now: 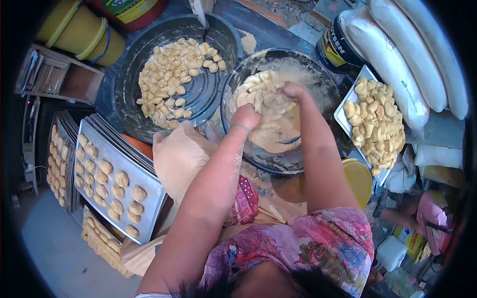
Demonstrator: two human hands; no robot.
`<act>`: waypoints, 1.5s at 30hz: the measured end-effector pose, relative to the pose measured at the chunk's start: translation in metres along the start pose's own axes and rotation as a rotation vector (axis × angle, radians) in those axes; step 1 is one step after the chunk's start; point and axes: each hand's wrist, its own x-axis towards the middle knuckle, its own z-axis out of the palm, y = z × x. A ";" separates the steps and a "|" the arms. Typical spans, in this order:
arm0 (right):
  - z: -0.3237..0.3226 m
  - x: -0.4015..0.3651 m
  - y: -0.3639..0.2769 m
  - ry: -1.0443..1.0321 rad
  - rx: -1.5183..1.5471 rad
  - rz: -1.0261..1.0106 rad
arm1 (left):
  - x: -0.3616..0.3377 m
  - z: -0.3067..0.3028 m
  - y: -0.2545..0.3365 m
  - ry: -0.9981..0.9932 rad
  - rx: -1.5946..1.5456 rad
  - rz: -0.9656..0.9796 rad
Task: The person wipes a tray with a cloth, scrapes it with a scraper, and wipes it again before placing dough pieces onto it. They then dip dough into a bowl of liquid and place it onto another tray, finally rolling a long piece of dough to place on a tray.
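Note:
A dark round basin (233, 82) holds pale, floury dough pieces (266, 107) and loose flour (278, 141). My left hand (246, 117) is over the left part of this basin, fingers curled down against the dough, a thin green band on the wrist. At the upper right of the same dough, my right hand (292, 91) has its fingers bent inward. Whatever lies inside either closed hand is hidden by the fingers. To the left stands a larger dark basin (218, 37) with many cut dough pieces (171, 67) heaped in it.
A white tray (343, 116) piled with dough pieces (375, 116) stands at right, beside a black bucket (335, 47) and white filled bags (390, 64). Stacked metal trays with dough balls (104, 166) are at left. Yellow buckets (82, 35) stand at upper left. Another person (430, 218) appears at lower right.

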 end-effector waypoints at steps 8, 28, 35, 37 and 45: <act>0.087 0.027 0.028 0.124 -0.449 -0.265 | 0.014 -0.001 0.000 0.186 -0.116 0.025; 0.085 0.049 0.089 0.458 -0.363 0.106 | 0.006 -0.005 0.007 0.130 -0.089 -0.053; 0.135 0.013 0.072 0.398 -0.651 -0.322 | 0.008 -0.005 0.014 0.139 -0.105 -0.038; 0.124 0.011 0.087 0.677 -0.474 -0.122 | 0.007 -0.005 0.014 0.134 -0.099 -0.027; 0.089 -0.029 0.053 0.133 0.013 -0.210 | 0.002 -0.009 0.013 0.066 -0.145 0.019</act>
